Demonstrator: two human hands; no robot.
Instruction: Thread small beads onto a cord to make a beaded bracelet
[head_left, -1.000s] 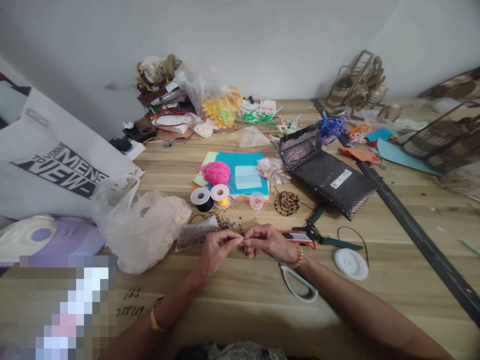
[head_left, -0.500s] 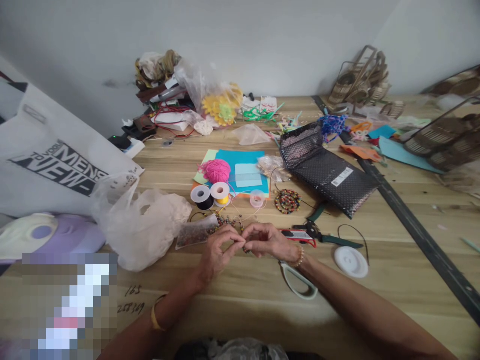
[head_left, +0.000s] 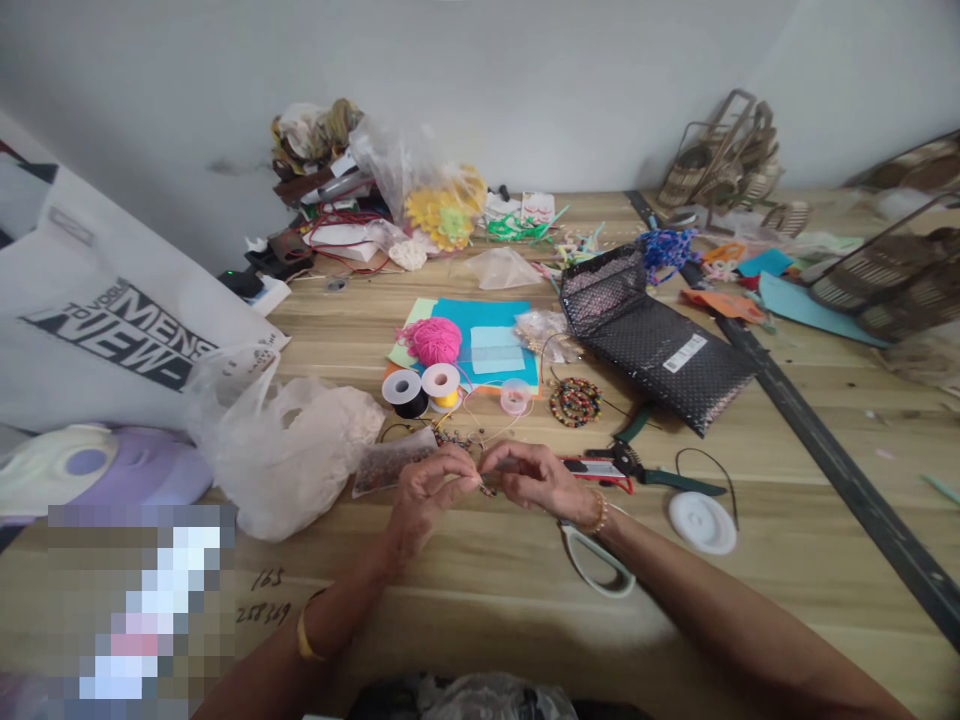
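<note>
My left hand [head_left: 427, 492] and my right hand [head_left: 532, 478] meet fingertip to fingertip low over the wooden table [head_left: 480, 600]. Both pinch a thin beaded strand [head_left: 486, 487] between them; its beads are small and dark. A small clear bag of beads [head_left: 390, 462] lies just left of my left hand. A coil of coloured beads [head_left: 574, 403] lies beyond my right hand. White-handled scissors [head_left: 596, 562] lie under my right wrist.
Thread spools [head_left: 424, 387], pink yarn [head_left: 430, 342] and blue paper [head_left: 487, 345] sit ahead. Pliers [head_left: 645, 470] and a white lid [head_left: 702, 524] lie to the right, a black bubble mailer [head_left: 652, 340] beyond. A crumpled plastic bag [head_left: 281, 450] and a white tote [head_left: 112, 330] fill the left.
My hands stay together on the strand; the fingers have shifted slightly, with the left fingertips now closer round the pinch point. Nothing else on the table moved.
</note>
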